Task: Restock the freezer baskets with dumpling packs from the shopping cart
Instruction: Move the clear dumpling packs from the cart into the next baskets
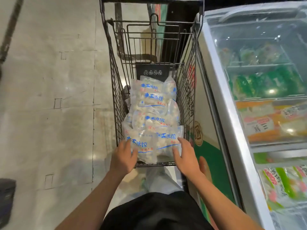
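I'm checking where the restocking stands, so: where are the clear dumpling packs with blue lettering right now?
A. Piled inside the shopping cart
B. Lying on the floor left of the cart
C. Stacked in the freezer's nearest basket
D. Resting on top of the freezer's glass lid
A: the dumpling packs lie piled inside the wire shopping cart, with the left hand and right hand on the two nearest ones; the freezer stands to the right.

The freezer (232, 113) is cut off at the right edge. Packs behind its glass lid (265, 63) are blurred. Lower dumpling packs (154, 117) in the cart (116, 97) are hidden.
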